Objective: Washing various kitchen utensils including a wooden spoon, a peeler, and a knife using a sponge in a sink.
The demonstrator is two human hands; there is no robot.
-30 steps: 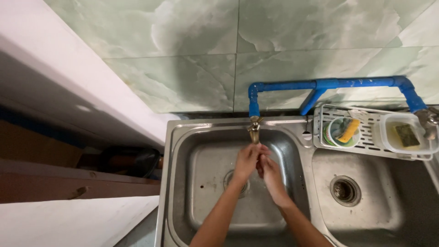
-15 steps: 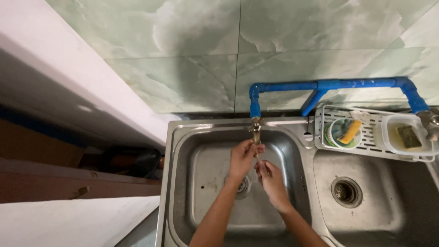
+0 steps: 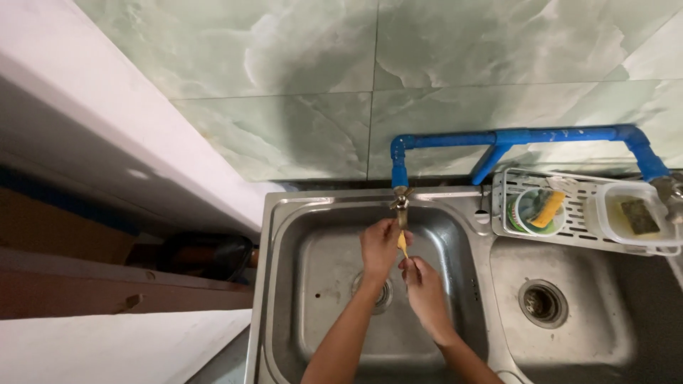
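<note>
While I look down over the double sink (image 3: 284, 235), both hands are in the left basin, right under the brass tap (image 3: 400, 203). My left hand (image 3: 379, 249) is curled up beside the spout, fingers pinched narrow on the upper end of a small yellow piece (image 3: 403, 244). My right hand (image 3: 424, 288) sits lower and nearer to me, fingertips closed on the lower end. So both hold the same thing between them. What it is I cannot tell; it is too small.

The piece lies directly below the spout, its long axis running roughly up and down the picture — from tap toward me. The left hand is nearer the tap, the right nearer the drain (image 3: 377, 291).

By count: two hands, two basins, two drains — the second (image 3: 542, 302) is in the right basin. There is one blue pipe (image 3: 512, 139) along the green tiled wall, one white rack (image 3: 569, 206) on the divider, one round tub (image 3: 533, 210) with a yellow scrubber, and one clear box (image 3: 637, 217) with a dark pad.
</note>
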